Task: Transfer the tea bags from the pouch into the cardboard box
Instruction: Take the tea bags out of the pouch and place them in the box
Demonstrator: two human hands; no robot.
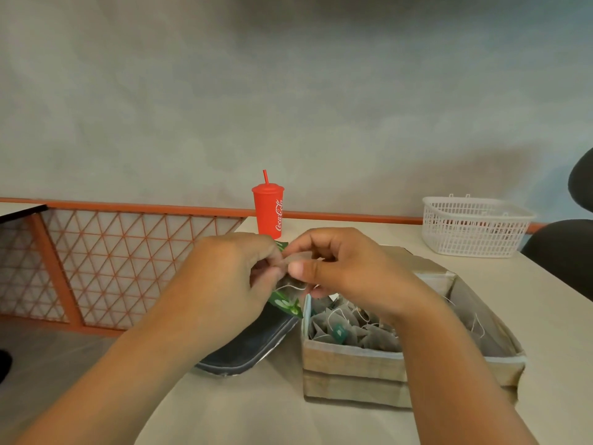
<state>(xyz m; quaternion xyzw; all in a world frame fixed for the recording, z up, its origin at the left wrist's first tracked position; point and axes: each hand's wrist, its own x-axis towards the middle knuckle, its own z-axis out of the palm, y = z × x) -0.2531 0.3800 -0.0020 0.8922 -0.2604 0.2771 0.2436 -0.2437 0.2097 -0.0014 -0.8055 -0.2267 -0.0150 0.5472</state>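
1. The left hand (231, 274) was curled around the upper end of the pouch (256, 338), a dark bag with a green printed top, and held it tilted up off the worktop (542, 316) with its mouth turned toward the box. Held so, the opening was probably kept steady and within easy reach of the other hand.
2. The right hand (343, 271) met the left at the mouth of the pouch, thumb and fingers pinched together on what looked like a tea bag (293, 289) and its white string. Exactly how much it gripped could not be told, since the fingers covered it.
3. The cardboard box (353, 374) stood open on the worktop just beside the pouch, to its right, so each bag needed only a short carry. Many tea bags already lay heaped inside, strings tangled among them, which suggested the transfer was well along.
4. How many bags remained in the pouch was hidden.
5. A red cup (269, 210) with a straw stood behind the hands, and a white basket (475, 226) sat well apart at the far right, both clear of the work.
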